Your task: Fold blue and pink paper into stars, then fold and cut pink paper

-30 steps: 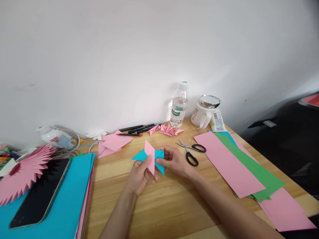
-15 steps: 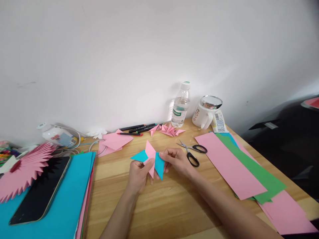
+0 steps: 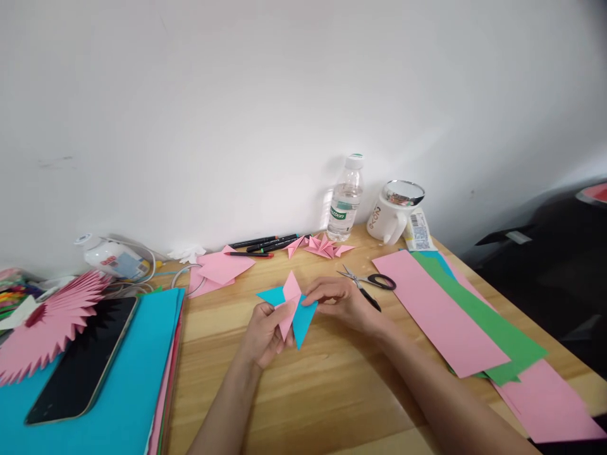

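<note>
A folded paper star (image 3: 291, 289) of pink and blue paper is held up above the wooden table, its points sticking out on several sides. My left hand (image 3: 266, 332) grips it from the lower left, thumb pressed on the pink part and fingers behind. My right hand (image 3: 339, 302) pinches the blue flap on the right side between thumb and fingers. Just beyond the right hand lie scissors (image 3: 367, 279) with black handles, one loop partly hidden by that hand.
Pink strips (image 3: 441, 309) and green paper (image 3: 528, 354) lie at the right. To the left, a phone (image 3: 83, 360) and a pleated pink paper fan (image 3: 59, 322) rest on blue sheets (image 3: 137, 379). Along the wall are pens (image 3: 251, 242), a water bottle (image 3: 345, 205) and a mug (image 3: 391, 218).
The paper star has shifted slightly right and tilted clockwise in my hands. My right hand has moved a little right and now covers part of the scissors' near handle.
</note>
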